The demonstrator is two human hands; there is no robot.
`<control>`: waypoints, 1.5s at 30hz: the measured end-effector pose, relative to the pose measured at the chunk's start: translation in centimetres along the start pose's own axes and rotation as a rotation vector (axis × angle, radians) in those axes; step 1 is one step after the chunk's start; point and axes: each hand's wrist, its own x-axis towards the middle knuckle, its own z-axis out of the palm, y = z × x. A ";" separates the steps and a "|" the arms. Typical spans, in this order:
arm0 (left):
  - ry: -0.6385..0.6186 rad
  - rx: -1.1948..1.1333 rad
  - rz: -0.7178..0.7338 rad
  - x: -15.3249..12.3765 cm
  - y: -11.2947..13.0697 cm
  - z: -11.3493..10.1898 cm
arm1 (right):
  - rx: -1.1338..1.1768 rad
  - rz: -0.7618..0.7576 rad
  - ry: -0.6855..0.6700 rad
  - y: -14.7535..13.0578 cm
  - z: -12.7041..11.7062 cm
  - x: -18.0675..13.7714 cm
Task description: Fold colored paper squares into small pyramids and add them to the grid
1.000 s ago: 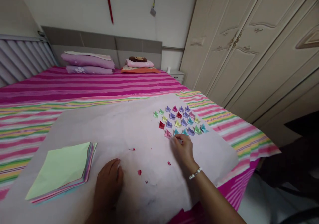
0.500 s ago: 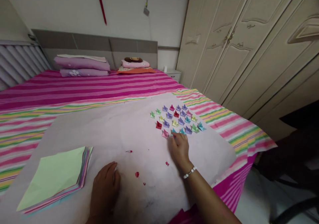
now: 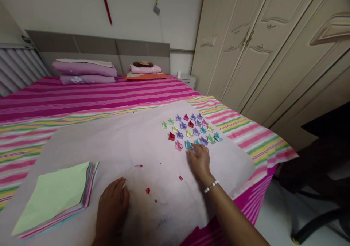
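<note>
Several small folded paper pieces in mixed colours stand in loose rows on a pale sheet (image 3: 131, 136). My right hand (image 3: 200, 160), with a white beaded bracelet at the wrist, reaches to the front row. Its thumb and index fingertip are slightly apart at the right side of a blue folded paper piece (image 3: 188, 144). Another blue piece (image 3: 197, 141) is partly hidden by the fingers. A pink folded piece (image 3: 178, 145) stands to the left. My left hand (image 3: 112, 206) rests on the sheet, fingers curled and thumb close to the index finger; whatever they may hold is hidden.
A stack of coloured paper (image 3: 54, 195), light green on top, lies left of my left hand. Red scraps (image 3: 147, 190) and a small red-ended item (image 3: 139, 166) lie between the hands. Folded bedding (image 3: 84, 71) sits by the headboard; a wardrobe (image 3: 246, 56) stands right.
My right hand has shifted slightly right, so the left blue folded piece shows more fully. My left hand stays curled on the sheet. The whole view has shifted a little.
</note>
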 end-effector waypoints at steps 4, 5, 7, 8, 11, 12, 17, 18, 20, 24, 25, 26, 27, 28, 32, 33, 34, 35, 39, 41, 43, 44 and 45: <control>0.008 0.004 0.003 0.1 0.0 -0.1 | -0.007 -0.033 -0.040 -1.1 0.2 0.1; 0.009 0.005 0.005 0.1 0.0 -0.1 | -0.008 -0.045 -0.060 -1.5 0.3 0.1; 0.011 0.004 0.009 0.1 0.0 -0.1 | -0.016 -0.066 -0.107 -2.3 0.8 0.1; 0.008 0.004 0.009 0.1 0.0 -0.1 | -0.026 -0.068 -0.124 -2.7 1.1 0.1; -0.003 0.008 -0.001 0.0 -0.1 0.0 | -0.070 -0.045 -0.155 -3.5 1.8 0.2; -0.006 0.012 -0.004 0.0 -0.1 0.0 | -0.084 -0.037 -0.165 -3.7 2.0 0.3; -0.015 0.013 -0.016 -0.2 -0.2 0.1 | -0.135 -0.023 -0.223 -3.9 2.5 0.5; -0.016 0.010 -0.022 -0.2 -0.2 0.1 | -0.143 -0.021 -0.229 -3.9 2.6 0.5; -0.014 0.005 -0.031 -0.2 -0.1 0.1 | -0.156 -0.015 -0.235 -3.9 2.7 0.5; -0.005 0.005 -0.031 -0.2 -0.1 0.1 | -0.171 -0.012 -0.248 -3.9 2.6 0.6; -0.004 0.006 -0.027 -0.2 -0.1 0.1 | -0.172 -0.014 -0.250 -3.9 2.5 0.5; -0.004 0.006 -0.025 -0.2 -0.1 0.1 | -0.173 -0.017 -0.253 -3.9 2.4 0.5; -0.004 0.006 -0.023 -0.2 -0.1 0.2 | -0.174 -0.021 -0.254 -3.9 2.3 0.4; -0.004 0.005 -0.023 -0.2 -0.1 0.2 | -0.173 -0.026 -0.256 -3.9 2.1 0.3; 0.003 0.009 -0.016 -0.1 -0.1 0.2 | -0.157 -0.058 -0.260 -4.0 1.3 -0.5; 0.005 0.012 -0.017 -0.1 -0.1 0.1 | -0.149 -0.068 -0.258 -4.0 1.1 -0.6; 0.005 0.014 -0.015 -0.1 -0.1 0.1 | -0.140 -0.076 -0.254 -4.0 0.9 -0.6; 0.004 0.014 -0.015 -0.1 0.0 0.1 | -0.133 -0.081 -0.245 -3.9 0.7 -0.4; -0.004 0.006 -0.022 -0.1 0.1 0.0 | -0.143 -0.055 -0.183 -3.3 0.3 2.0; -0.003 0.007 -0.020 -0.1 0.1 0.0 | -0.161 -0.049 -0.180 -2.9 0.4 3.9; 0.003 0.009 -0.014 -0.1 0.1 0.0 | -0.182 -0.060 -0.211 -2.6 0.7 5.6; 0.008 0.009 -0.012 -0.1 0.1 0.0 | -0.195 -0.069 -0.233 -2.6 0.9 6.2; 0.009 0.009 -0.012 -0.1 0.1 0.1 | -0.211 -0.075 -0.254 -2.5 1.1 6.7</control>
